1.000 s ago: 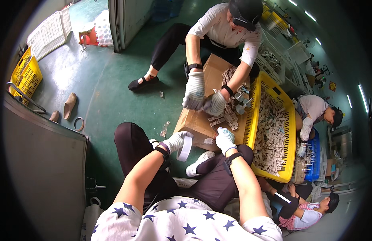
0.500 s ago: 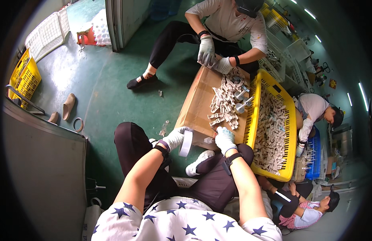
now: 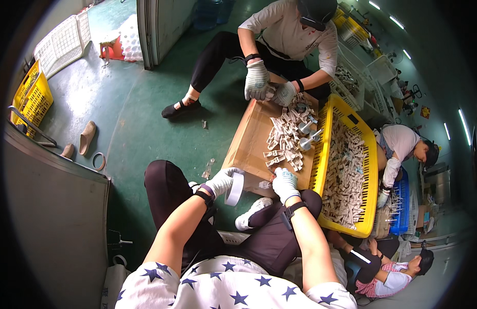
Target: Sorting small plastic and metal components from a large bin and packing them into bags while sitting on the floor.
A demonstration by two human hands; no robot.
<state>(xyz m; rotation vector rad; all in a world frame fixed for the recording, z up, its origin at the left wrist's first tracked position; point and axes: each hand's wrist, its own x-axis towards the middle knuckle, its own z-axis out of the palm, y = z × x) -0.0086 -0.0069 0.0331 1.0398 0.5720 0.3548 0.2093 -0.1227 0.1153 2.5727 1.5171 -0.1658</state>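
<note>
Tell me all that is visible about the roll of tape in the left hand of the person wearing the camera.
The roll of tape is a white ring with an open centre, seemingly paper or plastic tape. It stands on edge, tilted, its flat face turned partly toward the camera. The gloved left hand grips it from the left side by the rim. It hangs above the green floor, just before the near edge of the cardboard sheet, close to the gloved right hand. Whether a strip is pulled loose cannot be told.

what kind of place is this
Most likely a small factory or packing workshop floor. Several gloved people sit on a green floor around a cardboard sheet heaped with small white parts, beside a yellow plastic crate full of them.
</note>
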